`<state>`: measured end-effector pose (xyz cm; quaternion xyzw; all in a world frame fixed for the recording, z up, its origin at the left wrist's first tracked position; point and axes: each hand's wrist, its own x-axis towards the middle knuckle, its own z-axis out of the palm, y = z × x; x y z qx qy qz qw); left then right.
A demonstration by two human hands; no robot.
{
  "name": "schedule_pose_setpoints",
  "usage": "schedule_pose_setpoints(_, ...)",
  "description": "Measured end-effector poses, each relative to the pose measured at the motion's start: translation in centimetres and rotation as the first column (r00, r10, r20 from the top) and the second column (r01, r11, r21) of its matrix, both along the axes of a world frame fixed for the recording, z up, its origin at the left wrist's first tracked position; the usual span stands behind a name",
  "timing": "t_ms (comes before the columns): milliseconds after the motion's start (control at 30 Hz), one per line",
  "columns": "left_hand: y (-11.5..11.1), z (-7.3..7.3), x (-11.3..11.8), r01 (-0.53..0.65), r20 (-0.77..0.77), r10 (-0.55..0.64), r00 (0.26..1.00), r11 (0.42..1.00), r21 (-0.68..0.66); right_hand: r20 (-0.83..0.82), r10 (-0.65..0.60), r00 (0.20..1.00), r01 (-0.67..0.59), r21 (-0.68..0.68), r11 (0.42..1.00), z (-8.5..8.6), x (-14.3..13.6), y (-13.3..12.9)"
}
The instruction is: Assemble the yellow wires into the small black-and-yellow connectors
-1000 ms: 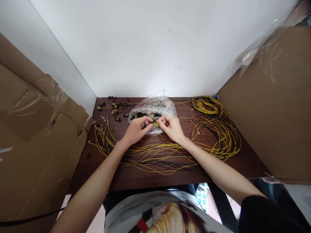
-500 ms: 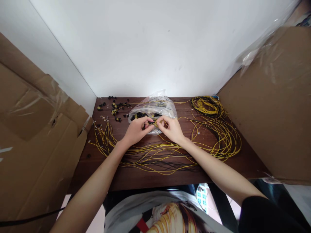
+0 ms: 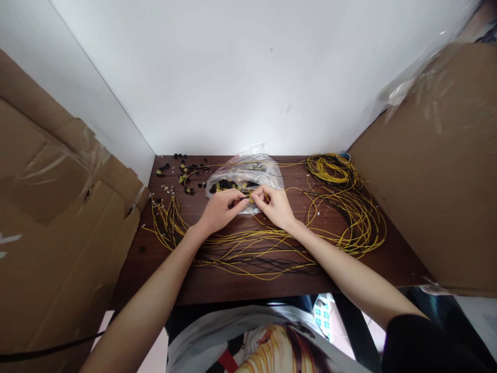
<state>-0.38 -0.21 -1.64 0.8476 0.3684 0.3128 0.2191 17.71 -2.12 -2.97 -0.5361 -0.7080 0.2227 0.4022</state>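
Observation:
My left hand (image 3: 221, 210) and my right hand (image 3: 275, 208) meet fingertip to fingertip in front of a clear plastic bag (image 3: 274, 176). The left thumb and fingers pinch a small black connector (image 3: 244, 198). In the right hand's pinch is the end of a thin yellow wire (image 3: 252, 196); the fingers partly hide it. Inside the bag lie many small black and yellow connectors (image 3: 225, 185). Below the hands, a long bundle of yellow and black wires (image 3: 248, 238) runs across the brown table (image 3: 155, 285).
Coiled wires (image 3: 332, 171) rest at the back right, beside a wide loop of the bundle (image 3: 365, 223). Loose connectors (image 3: 186, 178) are scattered at the back left. Cardboard (image 3: 58, 217) walls the left side, and a cardboard box (image 3: 438, 171) the right. A white wall (image 3: 248, 77) stands behind.
The left fingers have closed in a little around the small black connector, and the fingertips of both hands stay together. The wires and bag look the same.

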Motion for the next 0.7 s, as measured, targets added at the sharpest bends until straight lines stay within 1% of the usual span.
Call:
schedule_pose_setpoints(200, -0.04, 0.08, -0.01, -0.018, -0.014, 0.018, 1.000, 1.000, -0.011, -0.048, -0.022, 0.999, 0.022, 0.015, 1.000, 0.22, -0.04, 0.01)
schedule_pose_setpoints(300, -0.05, 0.09, 0.00, -0.027, -0.022, 0.026, 0.999, 1.000, -0.014, -0.023, -0.008, 1.000, 0.008, 0.008, 1.000, 0.19, 0.05, 0.09)
schedule_pose_setpoints(533, 0.03, -0.06, -0.02, -0.016, -0.023, 0.016, 1.000, 1.000, -0.007, 0.049, 0.067, 0.997, -0.066, -0.010, 0.998, -0.07, 0.19, 0.15)
schedule_pose_setpoints(600, 0.05, -0.14, -0.03, -0.011, -0.027, 0.011, 1.000, 1.000, -0.006, 0.041, 0.069, 0.997, -0.069, -0.013, 0.998, -0.11, 0.15, 0.16)
schedule_pose_setpoints(700, 0.08, -0.21, -0.04, -0.005, -0.029, 0.005, 1.000, 1.000, -0.004, -0.015, 0.053, 0.998, -0.054, -0.015, 0.998, -0.05, 0.06, 0.17)
